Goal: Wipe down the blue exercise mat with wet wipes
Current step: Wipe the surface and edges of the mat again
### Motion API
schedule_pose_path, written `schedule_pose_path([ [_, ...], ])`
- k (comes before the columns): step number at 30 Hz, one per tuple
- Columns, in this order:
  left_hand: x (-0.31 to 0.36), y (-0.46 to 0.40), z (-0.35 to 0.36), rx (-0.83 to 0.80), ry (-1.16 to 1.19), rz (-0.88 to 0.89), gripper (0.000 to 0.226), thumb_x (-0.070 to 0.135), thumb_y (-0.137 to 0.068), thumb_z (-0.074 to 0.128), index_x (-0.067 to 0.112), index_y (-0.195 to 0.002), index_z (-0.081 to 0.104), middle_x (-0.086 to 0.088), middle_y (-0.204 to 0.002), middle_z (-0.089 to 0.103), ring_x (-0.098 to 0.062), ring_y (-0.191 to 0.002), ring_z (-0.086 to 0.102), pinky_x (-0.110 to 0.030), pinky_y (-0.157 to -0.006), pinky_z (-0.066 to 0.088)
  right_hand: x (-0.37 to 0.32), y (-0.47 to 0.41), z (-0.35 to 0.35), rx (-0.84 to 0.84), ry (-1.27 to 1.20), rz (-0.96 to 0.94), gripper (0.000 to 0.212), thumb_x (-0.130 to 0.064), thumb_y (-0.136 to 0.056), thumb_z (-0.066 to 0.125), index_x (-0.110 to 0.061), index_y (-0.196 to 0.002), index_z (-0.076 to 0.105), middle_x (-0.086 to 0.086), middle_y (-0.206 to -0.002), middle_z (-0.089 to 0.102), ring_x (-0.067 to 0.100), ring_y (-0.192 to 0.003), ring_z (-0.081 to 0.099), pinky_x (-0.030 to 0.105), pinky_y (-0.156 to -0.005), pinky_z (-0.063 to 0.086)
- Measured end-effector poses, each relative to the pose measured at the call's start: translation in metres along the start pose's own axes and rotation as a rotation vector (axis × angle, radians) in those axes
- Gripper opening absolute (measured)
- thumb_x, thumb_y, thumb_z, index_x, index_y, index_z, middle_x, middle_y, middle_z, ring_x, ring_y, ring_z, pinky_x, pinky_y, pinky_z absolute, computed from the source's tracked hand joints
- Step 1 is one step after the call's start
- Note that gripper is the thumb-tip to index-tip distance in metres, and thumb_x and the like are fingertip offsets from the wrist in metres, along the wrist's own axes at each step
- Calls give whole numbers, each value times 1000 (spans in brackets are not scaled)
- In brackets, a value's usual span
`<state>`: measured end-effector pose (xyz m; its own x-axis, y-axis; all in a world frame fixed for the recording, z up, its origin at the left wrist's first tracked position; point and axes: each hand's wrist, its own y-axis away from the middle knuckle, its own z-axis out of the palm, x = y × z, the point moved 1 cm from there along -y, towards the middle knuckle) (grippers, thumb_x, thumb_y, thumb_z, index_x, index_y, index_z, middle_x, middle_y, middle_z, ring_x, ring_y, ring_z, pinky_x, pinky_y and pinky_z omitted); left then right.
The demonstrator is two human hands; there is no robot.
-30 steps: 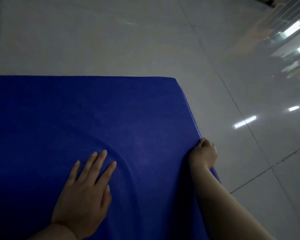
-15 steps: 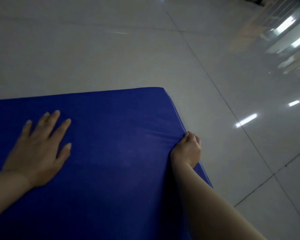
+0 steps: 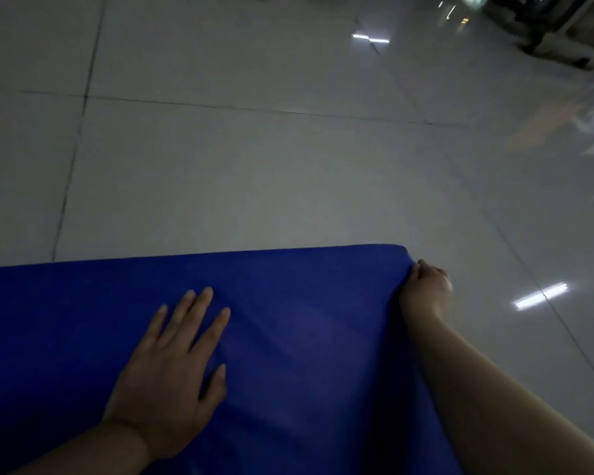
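Note:
The blue exercise mat (image 3: 288,303) fills the lower half of the view, its far edge running across the middle and its far right corner rounded. My left hand (image 3: 172,365) lies flat on the mat's top with fingers straight and spread. My right hand (image 3: 427,289) grips the mat's right edge just below the far right corner, fingers curled round the cover, which creases toward the grip. No wet wipe shows in either hand.
A glossy grey tiled floor (image 3: 254,149) stretches beyond and to the right of the mat, with ceiling lights reflected in it. Dark furniture or equipment (image 3: 563,25) stands at the far top right.
My left hand has slid from the mat's left side back toward the middle. My right hand keeps its grip, now close to the far right corner. The view has tilted up.

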<state>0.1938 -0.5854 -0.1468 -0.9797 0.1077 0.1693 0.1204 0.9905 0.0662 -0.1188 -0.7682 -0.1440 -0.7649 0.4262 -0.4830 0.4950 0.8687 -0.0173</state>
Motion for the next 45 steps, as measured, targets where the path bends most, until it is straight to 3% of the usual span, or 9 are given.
schedule_pose_path([
  [5,-3,-2,-1,8,18,21,62,46,-84,38,15,-136,51,-9,-149,36,-22,-137,26,-39,-107,16,-23,-15,18,-51,43,-201,34,-16,-99,40,-7,-127,58,7,-132,49,28,-111,52,31,-96,36],
  [14,-4,-2,0,58,71,26,61,45,-82,39,15,-133,55,-9,-148,39,-24,-136,31,-40,-107,20,-107,45,56,-407,103,-692,34,-30,-101,37,-13,-115,63,4,-116,50,22,-91,54,26,-74,35],
  [21,-2,-2,0,109,121,6,62,41,-87,36,8,-138,46,-11,-147,40,-26,-137,35,-41,-107,22,-166,144,74,-740,-134,-852,53,-46,-101,26,-25,-150,21,8,-133,44,23,-111,52,32,-90,40],
  [24,-3,-3,-2,128,162,-11,63,40,-87,36,6,-139,45,-13,-147,39,-27,-138,33,-41,-107,22,-173,155,68,-851,-388,-684,52,-45,-101,21,-29,-151,19,3,-146,40,18,-130,42,39,-111,29],
  [29,-5,-1,-1,178,208,-12,61,39,-87,36,9,-140,43,-11,-149,37,-27,-137,35,-39,-105,24,-133,165,31,-366,-727,-87,41,-42,-99,29,-38,-136,46,-24,-134,48,0,-127,41,32,-111,30],
  [31,-5,-1,0,170,232,-22,61,38,-87,36,10,-141,41,-10,-150,34,-27,-137,33,-38,-105,23,-109,199,29,-207,-578,97,38,-32,-101,32,-33,-137,45,-19,-141,44,0,-130,38,36,-115,28],
  [36,-6,-4,3,186,499,-102,49,36,-96,18,32,-143,6,14,-153,-7,-3,-143,-8,-27,-118,10,-83,259,55,-292,118,-105,58,-30,-100,13,-18,-149,-15,-4,-146,-35,8,-133,-32,38,-115,-13],
  [42,-7,-37,-17,419,658,-74,49,22,-96,38,25,-144,34,12,-154,19,-7,-142,17,-38,-115,25,-89,261,62,-260,284,-163,66,-47,-94,6,-17,-151,-7,-3,-146,-31,8,-134,-30,38,-112,-19],
  [45,-3,-108,-29,214,453,-8,44,24,-98,41,14,-142,39,-4,-154,27,-17,-141,23,-38,-114,22,-89,260,63,-260,293,-160,66,-47,-92,3,-18,-150,-12,-3,-146,-33,8,-132,-33,37,-110,-23],
])
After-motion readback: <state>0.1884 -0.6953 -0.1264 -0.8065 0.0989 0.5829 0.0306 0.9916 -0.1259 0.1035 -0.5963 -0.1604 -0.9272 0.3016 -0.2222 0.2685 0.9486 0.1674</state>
